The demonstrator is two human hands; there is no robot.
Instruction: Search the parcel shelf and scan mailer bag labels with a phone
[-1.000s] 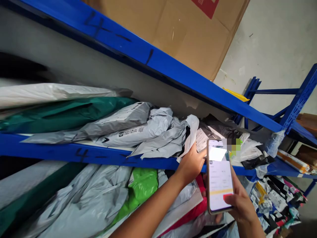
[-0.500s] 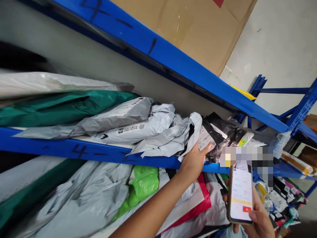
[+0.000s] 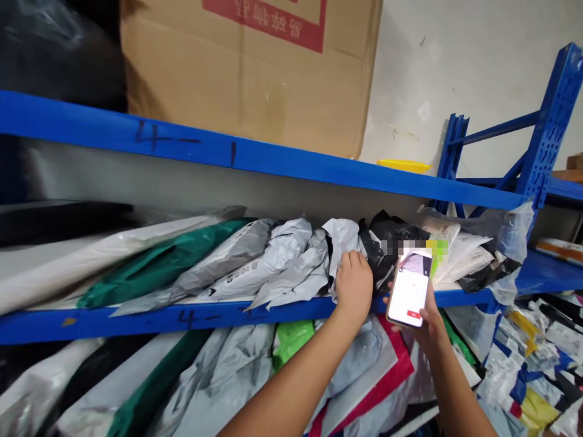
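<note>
My right hand (image 3: 430,325) holds a smartphone (image 3: 409,291) upright, with its lit screen facing me and the thumb by a red button low on the screen. My left hand (image 3: 355,282) is at the front of the middle shelf, its fingers curled closed on a crumpled white-grey mailing bag (image 3: 344,233); the fingertips are partly hidden. More grey mailing bags (image 3: 296,273) lean to the left of that hand. A black plastic parcel (image 3: 387,230) lies behind and between the hand and the phone.
Blue shelf beams (image 3: 255,161) run above and below the parcels. A large cardboard box (image 3: 259,91) stands on the upper shelf. A green bag (image 3: 159,255) lies further left. Colourful parcels (image 3: 532,358) are heaped at lower right, beyond a blue upright (image 3: 546,121).
The view has levelled and shifted. My left hand no longer shows the white label at its fingers and now curls over the white-grey bag. The phone stays in my right hand, its screen content changed.
</note>
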